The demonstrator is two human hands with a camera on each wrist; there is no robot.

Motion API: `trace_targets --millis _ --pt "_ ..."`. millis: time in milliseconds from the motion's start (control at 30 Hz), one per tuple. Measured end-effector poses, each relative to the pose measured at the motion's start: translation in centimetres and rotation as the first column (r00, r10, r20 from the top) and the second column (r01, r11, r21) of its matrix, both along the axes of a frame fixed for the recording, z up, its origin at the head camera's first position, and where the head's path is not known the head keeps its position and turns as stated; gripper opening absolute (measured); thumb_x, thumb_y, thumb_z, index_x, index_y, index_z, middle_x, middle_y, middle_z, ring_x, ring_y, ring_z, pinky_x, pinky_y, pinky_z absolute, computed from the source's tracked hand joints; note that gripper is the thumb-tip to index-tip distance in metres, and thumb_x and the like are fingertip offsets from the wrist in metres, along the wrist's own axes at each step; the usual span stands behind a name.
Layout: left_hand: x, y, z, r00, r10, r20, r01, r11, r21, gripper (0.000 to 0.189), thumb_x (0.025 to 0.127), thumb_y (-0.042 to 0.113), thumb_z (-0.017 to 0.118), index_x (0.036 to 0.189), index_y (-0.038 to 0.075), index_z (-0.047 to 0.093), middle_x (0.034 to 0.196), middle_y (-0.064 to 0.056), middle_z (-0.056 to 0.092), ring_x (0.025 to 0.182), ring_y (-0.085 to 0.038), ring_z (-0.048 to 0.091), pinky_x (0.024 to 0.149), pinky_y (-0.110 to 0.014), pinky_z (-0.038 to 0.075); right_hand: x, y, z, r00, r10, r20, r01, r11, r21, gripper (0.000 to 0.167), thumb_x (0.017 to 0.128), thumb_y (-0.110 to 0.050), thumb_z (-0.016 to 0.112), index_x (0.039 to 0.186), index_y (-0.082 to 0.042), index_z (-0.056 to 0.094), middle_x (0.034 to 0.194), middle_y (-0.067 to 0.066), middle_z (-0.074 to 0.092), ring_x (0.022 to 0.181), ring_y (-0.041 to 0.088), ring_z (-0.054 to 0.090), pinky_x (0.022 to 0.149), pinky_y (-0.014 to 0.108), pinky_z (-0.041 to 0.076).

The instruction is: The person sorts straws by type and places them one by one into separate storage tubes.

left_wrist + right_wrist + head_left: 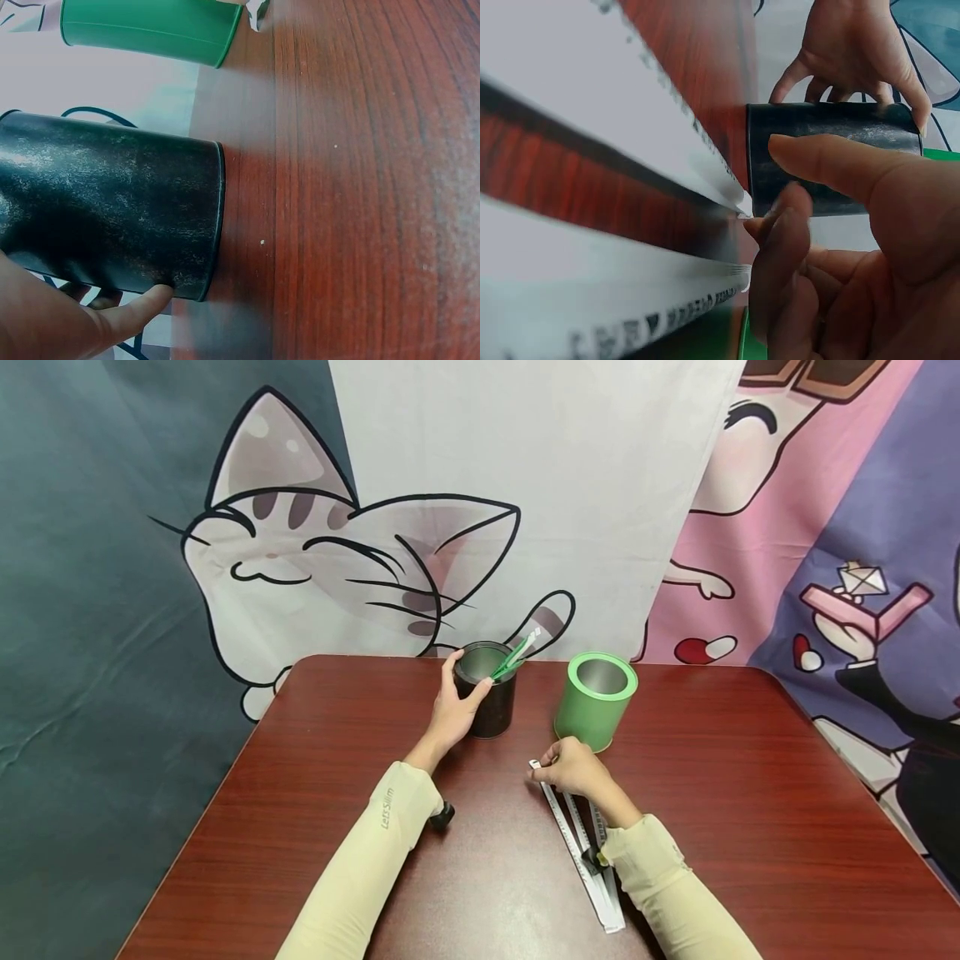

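My left hand grips the left side of a black cylindrical holder, which stands upright on the table. Green and white thin items lean out over its rim to the right. To the right, my right hand reaches to the far end of several long white strips with dark print lying on the table. In the right wrist view a fingertip is right at one strip's end, while the thumb is held apart from the fingers.
A green cylindrical holder stands upright just beyond my right hand. The reddish-brown wooden table ends close behind both holders, with a cartoon-print cloth hanging behind it.
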State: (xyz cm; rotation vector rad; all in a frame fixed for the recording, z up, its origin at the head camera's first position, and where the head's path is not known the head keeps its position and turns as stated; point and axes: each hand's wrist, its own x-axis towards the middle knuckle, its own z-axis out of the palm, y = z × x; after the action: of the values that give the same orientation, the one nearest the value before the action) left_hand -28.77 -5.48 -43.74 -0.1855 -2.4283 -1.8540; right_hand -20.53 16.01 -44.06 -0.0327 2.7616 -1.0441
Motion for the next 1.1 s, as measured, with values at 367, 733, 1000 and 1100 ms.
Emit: trace_targets --millis 367,733,1000,1100 --pt "0.07 -0.09 0.13 1.0 -0.009 0.0 0.009 1.0 0.011 0.069 0.093 0.047 0.065 0.15 0.045 0.024 0.154 -0.002 0.036 0.135 -0.028 0.04 0.108 -0.054 0.029 -0.21 -0.15 -0.35 1.0 -0.01 0.018 0.008 0.992 0.128 0.021 0.072 -0.032 0.086 0.068 -0.017 0.072 0.058 -0.009 0.061 0.057 0.011 0.055 0.054 0.031 0.043" --pt "-0.01 -0.03 0.19 1.0 -0.012 -0.006 0.012 1.0 0.002 0.07 0.094 0.048 0.064 0.151 0.041 0.024 0.153 -0.002 0.037 0.134 -0.027 0.04 0.108 -0.053 0.029 -0.16 -0.25 -0.36 0.999 -0.037 0.033 0.029 0.973 0.231 0.018 0.071 -0.03 0.083 0.062 -0.019 0.07 0.062 -0.008 0.061 0.064 0.016 0.057 0.058 0.038 0.044" --pt "0.08 -0.02 0.14 1.0 -0.01 -0.006 0.01 1.0 0.003 0.07 0.093 0.049 0.064 0.15 0.044 0.024 0.154 -0.002 0.036 0.136 -0.027 0.039 0.108 -0.054 0.028 -0.11 -0.02 -0.69 1.0 -0.003 -0.001 0.003 0.985 0.174 0.022 0.073 -0.027 0.079 0.057 -0.016 0.067 0.055 -0.009 0.056 0.055 0.012 0.05 0.052 0.032 0.041" --pt "0.12 0.0 0.11 1.0 -0.005 -0.001 0.005 1.0 0.001 0.07 0.093 0.049 0.064 0.15 0.045 0.024 0.154 -0.002 0.036 0.136 -0.028 0.039 0.108 -0.054 0.028 -0.12 0.16 -0.77 0.999 0.029 -0.017 -0.027 0.994 0.11 0.022 0.074 -0.022 0.076 0.056 -0.013 0.066 0.053 -0.008 0.053 0.053 0.011 0.047 0.051 0.028 0.04"
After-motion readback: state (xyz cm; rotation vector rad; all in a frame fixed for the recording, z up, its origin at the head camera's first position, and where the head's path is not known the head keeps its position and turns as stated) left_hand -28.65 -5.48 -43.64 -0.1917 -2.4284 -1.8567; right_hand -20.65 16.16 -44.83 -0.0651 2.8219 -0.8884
